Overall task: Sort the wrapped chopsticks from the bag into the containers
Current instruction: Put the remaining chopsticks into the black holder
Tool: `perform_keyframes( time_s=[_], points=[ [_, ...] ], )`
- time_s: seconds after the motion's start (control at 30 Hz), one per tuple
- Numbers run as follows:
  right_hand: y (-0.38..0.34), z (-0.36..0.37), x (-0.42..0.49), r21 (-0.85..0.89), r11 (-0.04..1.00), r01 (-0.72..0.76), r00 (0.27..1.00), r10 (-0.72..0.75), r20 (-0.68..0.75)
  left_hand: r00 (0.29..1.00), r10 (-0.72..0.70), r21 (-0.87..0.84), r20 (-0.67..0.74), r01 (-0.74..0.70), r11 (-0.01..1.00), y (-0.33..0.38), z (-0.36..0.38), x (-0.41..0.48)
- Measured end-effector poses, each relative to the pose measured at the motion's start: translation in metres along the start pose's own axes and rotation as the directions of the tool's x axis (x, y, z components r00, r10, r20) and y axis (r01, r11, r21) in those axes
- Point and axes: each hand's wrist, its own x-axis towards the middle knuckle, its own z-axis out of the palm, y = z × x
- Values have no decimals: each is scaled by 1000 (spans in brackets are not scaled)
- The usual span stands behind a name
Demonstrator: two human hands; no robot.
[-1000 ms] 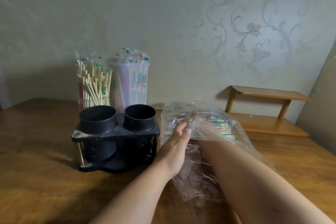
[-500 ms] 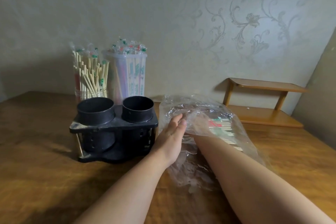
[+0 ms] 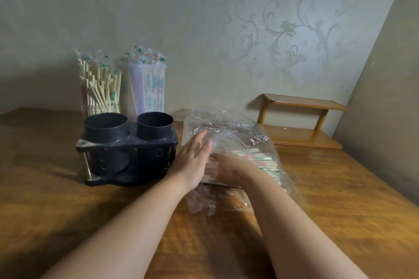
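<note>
Where the bag (image 3: 238, 129) holds them, chopsticks (image 3: 264, 161) lie roughly left-right

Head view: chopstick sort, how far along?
Done: the clear jar and the tall translucent plastic container at the back hold wrapped chopsticks. In hand: the left hand lies flat against the crumpled clear plastic bag; the right hand is inside it, grip blurred. To do: a bundle of wrapped chopsticks lies in the bag; nothing sticks out of the black twin-cup holder.
</note>
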Motion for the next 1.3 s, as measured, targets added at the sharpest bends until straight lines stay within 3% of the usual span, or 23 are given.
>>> perform_keyframes(
  time_s=[0.2,0.33,0.5,0.67,0.83,0.93,1.07,1.3],
  points=[
    [9,-1,-24,-139,990,15,971,-47,-236,943,224,183,-246,-182,966,28,-23,-16],
    [17,-2,-24,-79,996,47,933,-72,-354,874,277,227,-399,-198,954,53,-40,-17],
    [13,-3,-25,-80,989,127,891,-149,-430,824,321,329,-467,-175,928,44,-63,-23],
    [8,-1,-30,-64,979,194,857,-201,-475,797,441,576,-412,-148,804,10,-73,-29],
    [-3,-12,-48,-81,938,336,748,-318,-583,766,528,637,-367,-207,743,-6,-73,-30],
    [-14,-19,-59,-208,901,380,615,-414,-671,749,533,624,-394,-208,753,-7,-78,-30],
    [-21,-23,-63,-270,890,367,467,-428,-774,744,476,629,-468,-98,771,-9,-84,-29],
    [-36,-40,-80,-440,847,299,296,-520,-801,757,454,701,-470,7,713,-15,-85,-27]
  ],
)
